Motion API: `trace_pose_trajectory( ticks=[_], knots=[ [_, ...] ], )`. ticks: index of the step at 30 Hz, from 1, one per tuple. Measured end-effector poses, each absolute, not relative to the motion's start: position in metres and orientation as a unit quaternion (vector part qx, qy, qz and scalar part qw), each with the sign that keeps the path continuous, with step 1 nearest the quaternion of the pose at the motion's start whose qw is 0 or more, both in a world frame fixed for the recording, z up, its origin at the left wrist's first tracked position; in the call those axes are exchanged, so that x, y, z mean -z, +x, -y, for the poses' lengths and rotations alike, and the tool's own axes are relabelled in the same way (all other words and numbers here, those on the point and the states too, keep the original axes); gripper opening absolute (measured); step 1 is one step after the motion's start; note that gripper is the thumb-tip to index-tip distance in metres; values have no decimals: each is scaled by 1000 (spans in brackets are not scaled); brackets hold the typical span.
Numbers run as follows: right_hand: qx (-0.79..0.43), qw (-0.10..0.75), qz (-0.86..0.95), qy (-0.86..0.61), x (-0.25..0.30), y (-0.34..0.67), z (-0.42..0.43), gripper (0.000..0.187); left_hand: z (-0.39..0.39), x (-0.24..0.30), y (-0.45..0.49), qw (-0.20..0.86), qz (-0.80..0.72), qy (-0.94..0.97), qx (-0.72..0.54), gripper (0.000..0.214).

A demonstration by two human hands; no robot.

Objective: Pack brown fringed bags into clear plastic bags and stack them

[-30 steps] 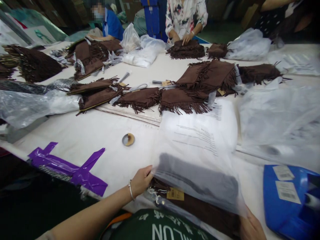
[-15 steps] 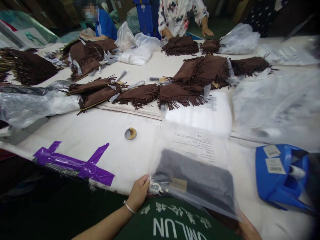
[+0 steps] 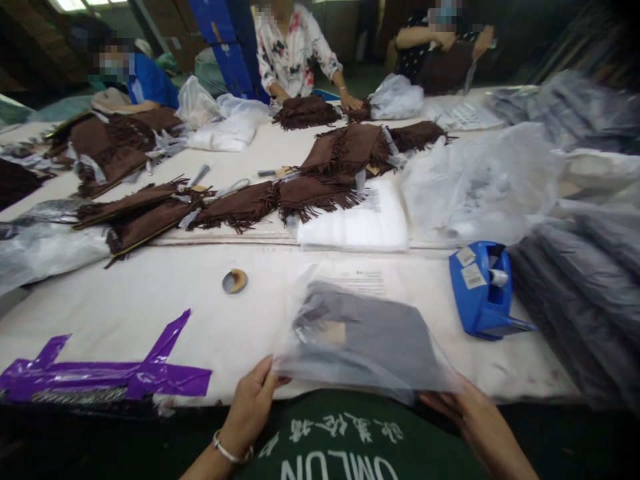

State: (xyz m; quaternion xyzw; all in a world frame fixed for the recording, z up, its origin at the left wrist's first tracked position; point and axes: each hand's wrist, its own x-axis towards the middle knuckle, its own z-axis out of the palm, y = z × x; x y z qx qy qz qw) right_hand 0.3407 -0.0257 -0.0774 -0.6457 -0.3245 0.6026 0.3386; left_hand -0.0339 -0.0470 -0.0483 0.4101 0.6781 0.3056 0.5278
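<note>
A clear plastic bag (image 3: 400, 377) with a folded dark item (image 3: 370, 330) inside lies at the table's near edge. A tan label shows through the plastic on the item. My left hand (image 3: 253, 397) pinches the bag's near left corner between thumb and fingers. At the near right corner, my right hand (image 3: 463, 403) grips the bag, its fingertips partly under the plastic. Past the bag, a stack of printed clear bags (image 3: 355, 223) lies flat. Right of the held bag stands a blue tape dispenser (image 3: 480, 287).
Brown fringed pouches (image 3: 240, 207) lie across the middle of the table. A small round dish (image 3: 235, 281) sits left of the bag, and purple tape (image 3: 100, 380) covers the near left edge. Packed grey bags (image 3: 575, 300) are piled at right. Several people work opposite.
The view has swung to the right, bringing the pile of packed bags into sight. The bag now lies flatter, with its near edge stretched between both hands, and my right hand shows more fully.
</note>
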Motion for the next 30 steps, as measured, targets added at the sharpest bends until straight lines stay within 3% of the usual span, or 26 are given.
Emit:
trace_pose_trajectory(
  ticks=[3, 6, 10, 13, 15, 19, 24, 30],
  knots=[
    [-682, 382, 276, -560, 64, 313, -10, 39, 26, 52, -38, 567, -679, 274, -379, 33],
    [-697, 390, 263, -541, 74, 295, -37, 38, 24, 58, -39, 630, -687, 180, -315, 39],
    [-710, 412, 238, -520, 93, 289, -35, 36, 23, 57, 1, 648, -610, 408, -205, 40],
    [-705, 433, 234, -510, 97, 291, -26, 35, -1, 56, 60, 531, -498, 669, -152, 33],
    [-703, 434, 241, -509, 95, 291, -22, 35, -22, 59, 99, 391, -456, 793, -107, 35],
    [-676, 454, 266, -516, 90, 287, -21, 38, -50, 66, 143, 138, -382, 913, -36, 23],
    [-657, 445, 270, -545, 88, 283, -19, 38, -60, 67, 141, 90, -373, 923, -27, 13],
    [-624, 356, 373, -587, 75, 286, -2, 46, -72, 71, 144, 63, -423, 903, -34, 18]
  ],
)
